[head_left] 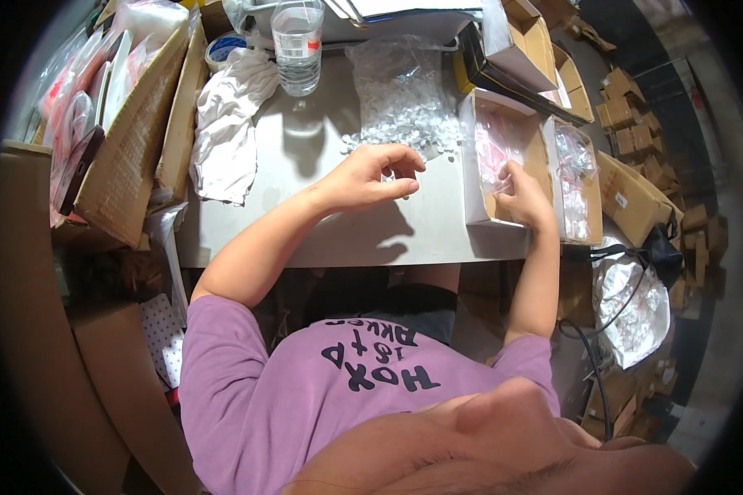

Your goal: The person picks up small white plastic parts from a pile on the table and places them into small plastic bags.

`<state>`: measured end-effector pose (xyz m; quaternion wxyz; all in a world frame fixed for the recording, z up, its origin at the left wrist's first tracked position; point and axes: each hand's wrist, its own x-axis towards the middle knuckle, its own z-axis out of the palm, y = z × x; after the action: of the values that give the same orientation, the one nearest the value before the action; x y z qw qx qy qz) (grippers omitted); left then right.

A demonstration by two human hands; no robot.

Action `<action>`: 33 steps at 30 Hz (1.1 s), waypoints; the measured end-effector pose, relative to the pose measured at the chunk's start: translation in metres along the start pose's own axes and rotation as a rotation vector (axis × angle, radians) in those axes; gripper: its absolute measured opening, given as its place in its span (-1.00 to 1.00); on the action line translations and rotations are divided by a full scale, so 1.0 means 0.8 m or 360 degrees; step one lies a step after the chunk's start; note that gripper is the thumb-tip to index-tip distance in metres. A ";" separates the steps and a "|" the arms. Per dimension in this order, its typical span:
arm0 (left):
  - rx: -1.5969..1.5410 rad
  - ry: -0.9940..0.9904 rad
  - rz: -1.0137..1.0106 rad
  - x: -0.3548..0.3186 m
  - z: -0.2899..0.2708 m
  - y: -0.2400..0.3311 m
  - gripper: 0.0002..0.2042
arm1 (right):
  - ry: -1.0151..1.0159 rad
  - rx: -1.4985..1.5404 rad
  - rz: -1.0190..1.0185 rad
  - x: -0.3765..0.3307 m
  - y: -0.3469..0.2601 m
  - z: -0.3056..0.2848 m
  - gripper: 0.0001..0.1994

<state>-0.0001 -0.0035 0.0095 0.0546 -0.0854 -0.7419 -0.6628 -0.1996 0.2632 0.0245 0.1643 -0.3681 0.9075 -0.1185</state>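
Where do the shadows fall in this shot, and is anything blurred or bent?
Head view: the left hand casts a dark shadow toward the near table edge; the water bottle throws a soft one; edges bend near the rim; the bottom foreground is blurred.

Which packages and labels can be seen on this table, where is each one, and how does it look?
Water bottle: back of the table, clear plastic, white label band.
Clear bag: centre back, open, small white pieces spilling out.
Open carton: right side, brown and white, clear packets inside; right hand reaches into it.
Second carton: further right, also holding clear packets.
Large carton: left edge, tilted, brown, plastic bags inside.
Left hand: beside the white pieces, fingers curled.
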 end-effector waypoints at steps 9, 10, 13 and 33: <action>0.0189 0.0087 0.0096 -0.002 0.004 0.001 -0.76 | 0.0485 0.0594 -0.0523 -0.037 -0.134 -0.018 -0.66; 0.0187 0.0138 0.0166 0.000 0.006 0.002 -0.76 | 0.0431 0.0673 -0.0557 -0.038 -0.148 -0.011 -0.63; -0.0052 0.0106 0.0187 -0.002 0.009 -0.003 -0.79 | 0.0329 0.0809 -0.0751 -0.026 -0.179 0.016 -0.60; 0.0014 0.0850 0.0013 -0.003 -0.014 -0.005 -0.87 | 0.0484 0.0456 -0.0725 0.003 -0.176 0.114 -0.79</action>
<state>0.0007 -0.0151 0.0062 0.2514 0.0897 -0.7037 -0.6584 -0.0776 0.1542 -0.0128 0.0459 -0.5132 0.7898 -0.3327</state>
